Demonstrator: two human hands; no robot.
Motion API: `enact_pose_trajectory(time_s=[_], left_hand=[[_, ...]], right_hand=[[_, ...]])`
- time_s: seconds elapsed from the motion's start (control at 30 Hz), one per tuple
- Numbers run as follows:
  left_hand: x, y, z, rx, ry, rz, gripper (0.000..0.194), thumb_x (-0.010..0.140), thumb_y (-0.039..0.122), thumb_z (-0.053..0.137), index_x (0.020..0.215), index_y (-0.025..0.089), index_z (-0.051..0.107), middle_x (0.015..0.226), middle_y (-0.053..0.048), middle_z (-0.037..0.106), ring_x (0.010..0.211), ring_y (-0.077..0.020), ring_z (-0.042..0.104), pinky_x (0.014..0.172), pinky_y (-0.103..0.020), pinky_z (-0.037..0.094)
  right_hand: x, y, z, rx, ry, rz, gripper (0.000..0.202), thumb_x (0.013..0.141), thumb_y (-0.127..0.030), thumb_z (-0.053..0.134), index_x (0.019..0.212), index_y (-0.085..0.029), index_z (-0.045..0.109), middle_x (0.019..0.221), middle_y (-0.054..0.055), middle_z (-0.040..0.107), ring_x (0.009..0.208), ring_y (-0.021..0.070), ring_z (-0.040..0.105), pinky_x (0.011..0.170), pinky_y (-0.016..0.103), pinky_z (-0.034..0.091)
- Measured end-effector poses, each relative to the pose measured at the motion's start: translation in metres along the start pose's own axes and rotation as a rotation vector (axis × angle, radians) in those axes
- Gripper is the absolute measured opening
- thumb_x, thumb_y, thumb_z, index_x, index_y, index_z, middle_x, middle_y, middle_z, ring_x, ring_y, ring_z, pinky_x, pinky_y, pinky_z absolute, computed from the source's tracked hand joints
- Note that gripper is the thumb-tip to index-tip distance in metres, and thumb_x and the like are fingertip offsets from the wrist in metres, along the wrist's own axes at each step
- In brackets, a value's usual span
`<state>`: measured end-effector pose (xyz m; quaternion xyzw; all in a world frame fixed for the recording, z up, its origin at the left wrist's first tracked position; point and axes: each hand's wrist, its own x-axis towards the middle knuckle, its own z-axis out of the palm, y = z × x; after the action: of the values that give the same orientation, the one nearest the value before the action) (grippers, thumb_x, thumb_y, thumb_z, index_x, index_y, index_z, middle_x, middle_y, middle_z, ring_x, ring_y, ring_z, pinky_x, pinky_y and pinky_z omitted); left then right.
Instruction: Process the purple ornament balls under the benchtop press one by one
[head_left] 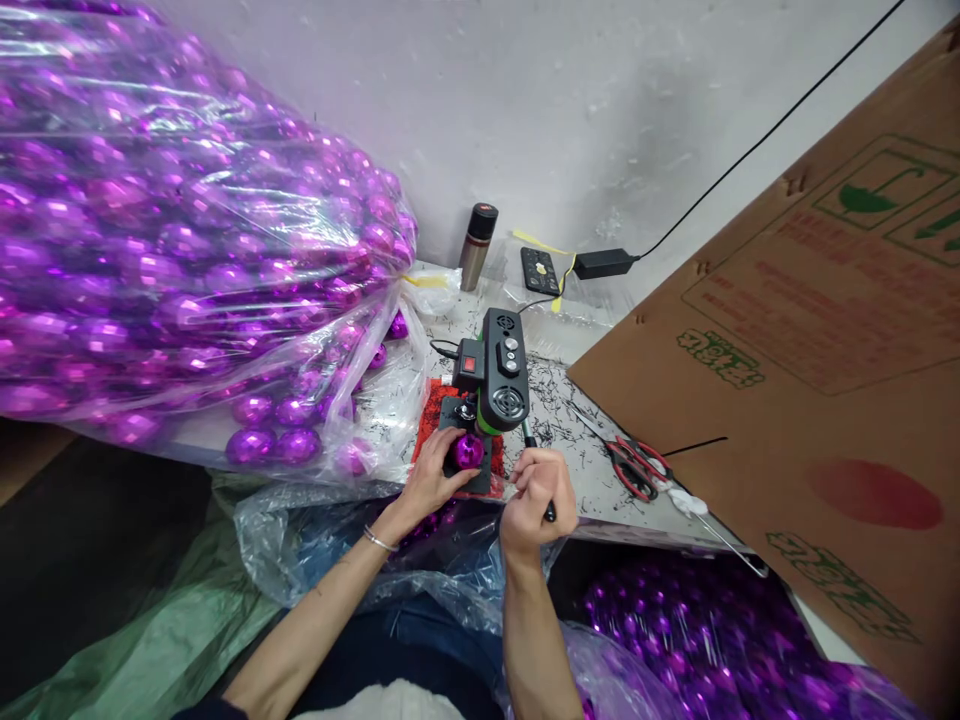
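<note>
**Hands at the small press, one purple ball under the head**

Both hands are at the machine. The left hand cups a single purple ball, fingers curled around its side, holding it on the base of the small black press directly under the head. The right hand is clenched around the dark lever handle that slants down from the machine's right side. The ball sits at the near edge of the table, on a red mat beneath the press.

As a judgement, the work looks to be mid-run: one ball is being worked, a great many wait, and a good number already lie in the bag below.

To the left, a very large clear plastic bag bulges with purple balls and spills open toward the press, loose balls resting at its mouth. Below the table edge on the right, another clear bag holds more purple balls; whether those differ from the rest is too small to tell. Black shavings litter the tabletop. Red-handled scissors lie to the right of the press, a steel flask and a black power adapter stand near the wall, and a flattened cardboard box leans on the right.
</note>
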<state>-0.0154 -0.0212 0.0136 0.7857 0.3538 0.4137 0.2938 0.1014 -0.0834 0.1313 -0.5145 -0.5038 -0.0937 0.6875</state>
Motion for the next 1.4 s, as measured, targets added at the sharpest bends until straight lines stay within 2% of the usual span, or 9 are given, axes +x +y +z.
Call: enact_pose_trajectory(time_s=[0.2, 0.33, 0.4, 0.57, 0.7, 0.83, 1.07, 1.2, 1.4], left_hand=[[-0.01, 0.016, -0.056, 0.129, -0.05, 0.04, 0.052, 0.099, 0.044, 0.068, 0.145, 0.023, 0.055, 0.149, -0.016, 0.063, 0.139, -0.0317, 0.062, 0.116, -0.052, 0.054], [0.058, -0.003, -0.104, 0.478, 0.053, -0.114, 0.041, 0.107, 0.025, 0.045, 0.144, 0.015, 0.059, 0.147, -0.019, 0.064, 0.139, -0.0318, 0.06, 0.119, -0.053, 0.049], [0.098, -0.018, -0.118, 0.715, -0.036, -0.284, 0.045, 0.102, 0.013, 0.039, 0.141, 0.006, 0.06, 0.143, -0.026, 0.064, 0.135, -0.0368, 0.06, 0.113, -0.056, 0.051], [0.15, -0.036, -0.117, 0.867, -0.176, -0.38, 0.05, 0.096, 0.002, 0.036, 0.139, 0.002, 0.061, 0.143, -0.031, 0.061, 0.135, -0.0408, 0.057, 0.109, -0.056, 0.049], [0.152, -0.037, -0.106, 0.883, -0.161, -0.424, 0.051, 0.096, 0.0, 0.032, 0.14, 0.003, 0.058, 0.149, -0.032, 0.054, 0.14, -0.0394, 0.052, 0.109, -0.051, 0.047], [0.148, -0.038, -0.109, 0.853, -0.165, -0.536, 0.044, 0.096, 0.015, 0.055, 0.137, -0.004, 0.054, 0.135, -0.037, 0.058, 0.129, -0.0454, 0.059, 0.104, -0.053, 0.05], [0.136, -0.026, -0.128, 0.352, -0.141, -0.559, 0.066, 0.088, 0.029, 0.073, 0.149, 0.014, 0.053, 0.135, -0.019, 0.056, 0.12, -0.0346, 0.067, 0.11, -0.048, 0.051], [0.117, -0.002, -0.132, -0.204, 0.014, -0.556, 0.069, 0.082, 0.04, 0.076, 0.145, 0.021, 0.055, 0.135, -0.012, 0.059, 0.106, -0.0241, 0.066, 0.088, -0.037, 0.059], [0.071, 0.03, -0.1, -0.887, 0.061, -0.722, 0.057, 0.075, 0.042, 0.078, 0.126, 0.021, 0.063, 0.108, -0.005, 0.072, 0.079, -0.0148, 0.067, 0.067, -0.026, 0.056]], right_hand=[[0.0, -0.005, -0.005, -0.038, -0.067, -0.056, 0.036, 0.103, -0.014, 0.046, 0.068, -0.023, 0.05, 0.064, -0.003, 0.052, 0.063, 0.0126, 0.057, 0.059, 0.028, 0.043], [-0.012, 0.003, -0.004, -0.019, -0.042, -0.066, 0.036, 0.103, -0.013, 0.045, 0.068, -0.023, 0.049, 0.065, -0.003, 0.053, 0.064, 0.0127, 0.057, 0.061, 0.028, 0.044], [-0.013, 0.005, -0.004, -0.013, -0.049, -0.076, 0.035, 0.102, -0.011, 0.044, 0.069, -0.023, 0.05, 0.066, -0.003, 0.053, 0.064, 0.0127, 0.057, 0.06, 0.028, 0.044], [-0.012, 0.004, -0.005, -0.039, -0.074, -0.092, 0.034, 0.102, -0.01, 0.043, 0.071, -0.023, 0.05, 0.066, -0.003, 0.054, 0.065, 0.0126, 0.057, 0.061, 0.028, 0.044], [-0.013, 0.004, -0.005, -0.044, -0.076, -0.089, 0.034, 0.102, -0.01, 0.043, 0.071, -0.023, 0.05, 0.067, -0.003, 0.055, 0.065, 0.0122, 0.058, 0.061, 0.027, 0.044], [-0.013, 0.006, -0.005, -0.03, -0.09, -0.094, 0.032, 0.101, -0.011, 0.045, 0.072, -0.023, 0.051, 0.069, -0.003, 0.057, 0.066, 0.0125, 0.06, 0.061, 0.027, 0.045], [-0.014, 0.008, -0.004, -0.019, -0.072, -0.097, 0.031, 0.099, -0.01, 0.045, 0.072, -0.023, 0.052, 0.068, -0.002, 0.057, 0.066, 0.0135, 0.06, 0.06, 0.028, 0.046], [-0.014, 0.008, -0.004, -0.023, -0.089, -0.098, 0.031, 0.1, -0.011, 0.045, 0.073, -0.023, 0.052, 0.07, -0.002, 0.058, 0.066, 0.013, 0.059, 0.06, 0.028, 0.045], [0.003, -0.004, -0.003, -0.018, -0.056, -0.083, 0.034, 0.102, -0.011, 0.046, 0.071, -0.023, 0.049, 0.062, -0.004, 0.051, 0.065, 0.0127, 0.06, 0.061, 0.028, 0.044]])
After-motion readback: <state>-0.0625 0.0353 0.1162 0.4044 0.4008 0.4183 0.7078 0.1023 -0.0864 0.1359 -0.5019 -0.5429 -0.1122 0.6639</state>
